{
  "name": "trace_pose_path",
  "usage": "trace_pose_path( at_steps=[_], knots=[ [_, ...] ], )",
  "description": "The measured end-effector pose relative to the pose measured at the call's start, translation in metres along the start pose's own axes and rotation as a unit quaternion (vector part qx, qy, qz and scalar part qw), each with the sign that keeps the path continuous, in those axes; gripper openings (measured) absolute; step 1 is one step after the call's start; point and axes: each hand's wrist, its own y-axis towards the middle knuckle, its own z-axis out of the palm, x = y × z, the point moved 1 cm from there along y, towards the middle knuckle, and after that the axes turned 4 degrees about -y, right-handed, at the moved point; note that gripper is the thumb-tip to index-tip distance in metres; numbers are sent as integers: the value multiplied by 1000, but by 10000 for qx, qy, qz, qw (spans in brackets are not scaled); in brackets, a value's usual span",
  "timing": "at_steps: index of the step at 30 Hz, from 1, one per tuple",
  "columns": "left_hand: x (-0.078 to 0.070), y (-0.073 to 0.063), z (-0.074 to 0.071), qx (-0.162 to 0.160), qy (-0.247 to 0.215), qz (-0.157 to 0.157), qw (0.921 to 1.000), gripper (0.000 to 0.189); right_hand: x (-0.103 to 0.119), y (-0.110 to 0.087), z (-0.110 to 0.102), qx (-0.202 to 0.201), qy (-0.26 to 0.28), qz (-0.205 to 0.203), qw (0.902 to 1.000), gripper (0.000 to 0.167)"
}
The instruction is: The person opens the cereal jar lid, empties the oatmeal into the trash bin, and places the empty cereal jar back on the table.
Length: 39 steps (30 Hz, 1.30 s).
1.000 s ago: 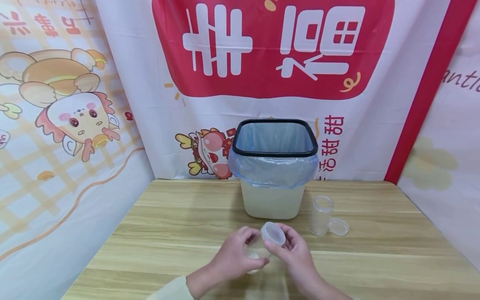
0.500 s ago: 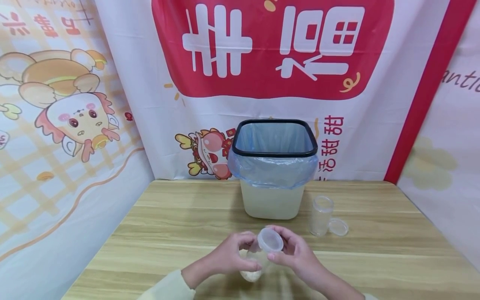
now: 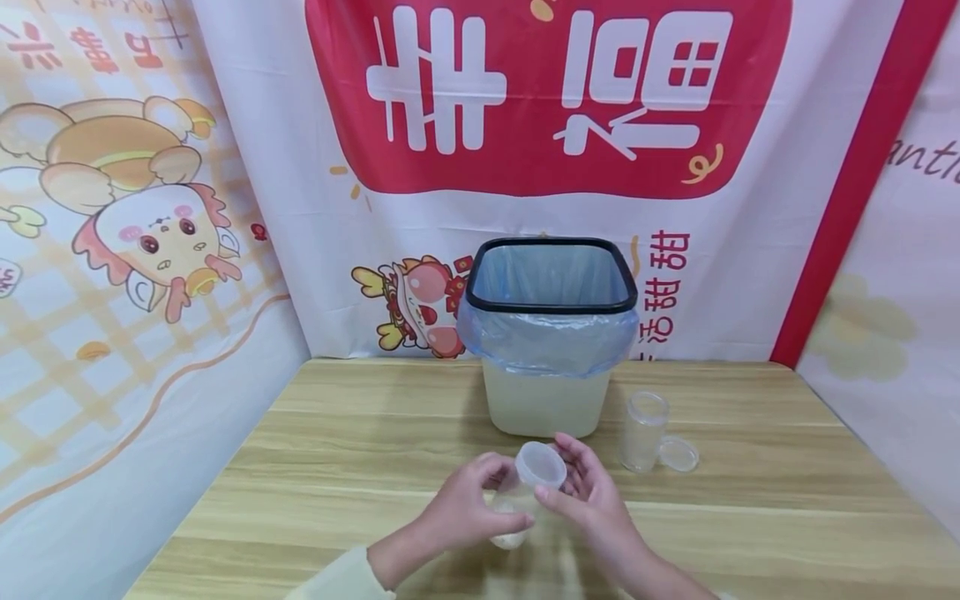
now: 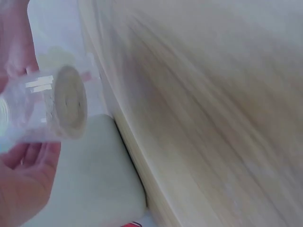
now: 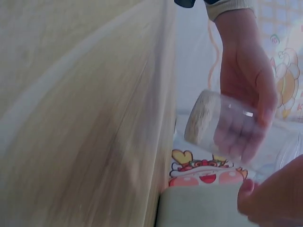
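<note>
A clear plastic jar [image 3: 512, 497] with a pale grainy layer [image 5: 201, 117] at its bottom is held tilted above the table. My left hand [image 3: 468, 505] grips the jar's body, its thumb across the near side and its fingers behind. On the jar's upper end sits a translucent round lid [image 3: 541, 465]. My right hand [image 3: 595, 508] holds the lid's edge, thumb at the near rim and fingers around the far right side. In the left wrist view the jar's base [image 4: 70, 101] faces the camera, beside the right hand's curled fingers.
A bin [image 3: 546, 404] with a black rim and blue liner stands on the wooden table [image 3: 360, 450] behind the hands. To its right are a second clear jar [image 3: 642, 433], upright and uncapped, and a loose lid [image 3: 678, 454]. Printed cloths hang at the back and sides.
The jar and both hands dipped a little toward me, then rose back. My right hand's fingers have shifted round the lid and spread slightly. Bin, second jar and loose lid stayed put.
</note>
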Motion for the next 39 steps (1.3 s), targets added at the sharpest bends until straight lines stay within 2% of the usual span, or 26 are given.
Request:
trace_pose_path(
  at_steps=[4, 10, 15, 22, 28, 32, 35, 39],
  knots=[
    [-7, 0, 6, -402, 274, -12, 9988, 50, 0, -2, 8, -649, 110, 182, 9977, 70],
    [-13, 0, 12, -676, 660, -98, 9955, 53, -1, -7, 21, -1139, -19, 440, 9925, 66],
    [-14, 0, 16, -806, 804, -68, 9935, 51, -3, -9, 27, -1346, -51, 572, 9892, 67],
    [-14, -2, 20, -735, 886, -149, 9932, 52, -6, -10, 28, -1419, -56, 712, 9873, 66],
    [-13, -3, 20, -671, 885, -119, 9937, 49, -8, -10, 22, -1215, -227, 666, 9901, 64],
    [-14, -2, 18, -667, 645, -180, 9955, 46, -5, -7, 14, -940, -363, 568, 9933, 61],
    [-15, -2, 15, -606, 307, -280, 9973, 45, -1, -4, 8, -599, -325, 477, 9965, 57],
    [-15, -3, 11, -364, -221, -300, 9986, 43, 4, -1, -3, 154, -442, 339, 9983, 57]
  ],
)
